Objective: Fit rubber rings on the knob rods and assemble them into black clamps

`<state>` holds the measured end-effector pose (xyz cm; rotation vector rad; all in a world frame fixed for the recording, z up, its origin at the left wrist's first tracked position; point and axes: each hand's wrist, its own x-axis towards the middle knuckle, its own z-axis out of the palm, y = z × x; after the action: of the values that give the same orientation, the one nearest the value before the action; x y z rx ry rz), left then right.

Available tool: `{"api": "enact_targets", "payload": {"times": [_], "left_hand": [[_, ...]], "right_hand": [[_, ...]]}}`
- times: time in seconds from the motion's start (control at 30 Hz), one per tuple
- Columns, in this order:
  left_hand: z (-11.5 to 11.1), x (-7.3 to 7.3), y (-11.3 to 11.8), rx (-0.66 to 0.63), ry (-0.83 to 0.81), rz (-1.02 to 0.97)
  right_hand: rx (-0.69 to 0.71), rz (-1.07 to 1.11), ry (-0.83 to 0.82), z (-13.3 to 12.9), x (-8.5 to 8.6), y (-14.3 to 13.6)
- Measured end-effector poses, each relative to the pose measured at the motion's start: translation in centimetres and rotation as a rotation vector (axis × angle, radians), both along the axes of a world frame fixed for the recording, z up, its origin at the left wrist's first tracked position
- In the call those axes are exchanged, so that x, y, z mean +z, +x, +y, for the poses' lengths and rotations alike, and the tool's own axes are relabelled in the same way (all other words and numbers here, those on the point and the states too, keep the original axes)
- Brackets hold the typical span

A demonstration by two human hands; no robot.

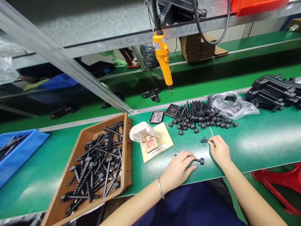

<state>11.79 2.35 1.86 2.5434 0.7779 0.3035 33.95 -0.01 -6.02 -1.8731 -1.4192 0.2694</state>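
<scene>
Under the curled fingers of my left hand (181,168) is a black threaded rod with a knob (199,161), lying on the green bench; its middle is hidden by the fingers. To the right, my right hand (219,150) is closed in a pinch, and a thin pale stick (211,131) sticks out beyond its fingers. Its fingertips are at a small group of black rings (204,140); whether a ring is between them is too small to tell. Behind both hands lies a pile of black knobbed rods (197,114).
A brown bin (128,150) of similar rods stands left, beside a white fixture on a cream board (164,131). Two small black trays, one of them the metal-parts tray (156,116), sit behind. An orange electric screwdriver (163,59) hangs overhead. A plastic bag (235,105) and black moulded parts (270,92) lie right.
</scene>
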Motion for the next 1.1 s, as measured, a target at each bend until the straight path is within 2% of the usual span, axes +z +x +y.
{"api": "enact_targets", "payload": {"times": [0.13,0.2,0.27,0.43,0.53,0.63,0.73,0.83,0.97,1.03,1.1], "left_hand": [[-0.2,-1.7,2.0,-0.072,-0.020,-0.008],[0.0,-1.8,2.4,-0.063,-0.027,-0.056],[0.1,-1.3,1.9,-0.014,-0.037,-0.141],[-0.6,2.4,-2.4,0.256,-0.099,-0.434],[-1.6,4.5,-5.4,0.448,-0.246,-0.647],[-2.8,5.1,-7.7,0.599,-0.465,-0.803],[-3.9,4.7,-9.1,0.653,-0.598,-0.854],[-4.6,4.5,-9.7,0.675,-0.639,-0.877],[-4.6,4.8,-10.0,0.677,-0.557,-0.874],[-4.5,4.8,-10.2,0.625,-0.497,-0.873],[-4.4,4.5,-10.5,0.551,-0.429,-0.857]], "right_hand": [[0.000,0.109,0.058,-0.2,0.3,0.2],[-0.008,0.187,0.095,-0.8,0.5,0.1],[-0.014,0.287,0.121,-1.8,1.0,-0.2],[0.096,0.594,0.086,-4.8,3.3,-2.2],[0.194,0.769,0.038,-5.4,5.4,-4.0],[0.247,0.897,0.018,-4.9,7.3,-5.8],[0.266,0.980,0.036,-4.1,8.9,-7.1],[0.313,1.022,0.039,-3.5,10.3,-8.1],[0.406,1.013,0.064,-3.4,11.5,-9.2],[0.415,0.915,0.124,-3.3,11.8,-9.5],[0.407,0.728,0.207,-3.2,11.9,-9.7]]}}
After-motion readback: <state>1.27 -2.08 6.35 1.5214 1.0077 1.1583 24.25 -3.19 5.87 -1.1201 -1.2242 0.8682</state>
